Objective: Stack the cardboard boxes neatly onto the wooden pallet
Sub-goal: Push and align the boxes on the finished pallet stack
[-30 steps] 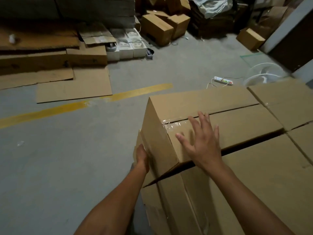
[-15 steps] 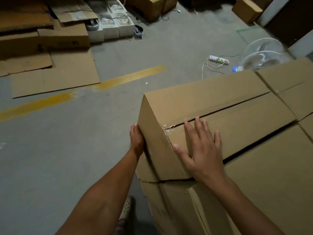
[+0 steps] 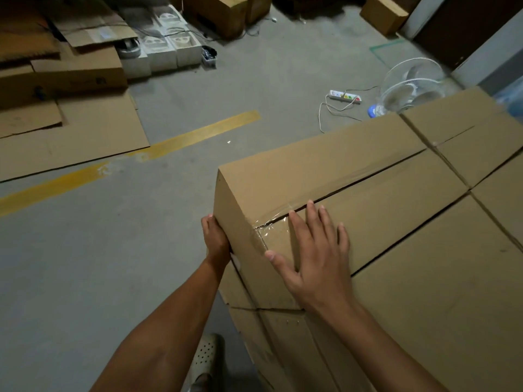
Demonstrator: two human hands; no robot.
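A long taped cardboard box (image 3: 325, 176) lies on top of a stack of other cardboard boxes (image 3: 441, 306) at the right. My right hand (image 3: 317, 256) lies flat on the top of that box near its left end, fingers straight and spread, beside the clear tape. My left hand (image 3: 215, 239) presses against the box's left end face, fingers pointing up along the edge. More boxes (image 3: 475, 142) fill the same top layer to the right. The wooden pallet is hidden under the stack.
Grey concrete floor with a yellow line (image 3: 127, 162) spreads to the left. Flattened cardboard sheets (image 3: 70, 137) lie at the far left, white blocks (image 3: 167, 49) behind them. A power strip (image 3: 345, 96) and a white fan (image 3: 410, 86) sit beyond the stack. My shoe (image 3: 206, 357) stands by the stack.
The box has settled from tilted to flat on the stack. My left hand slid up its end face and my right hand stayed on top.
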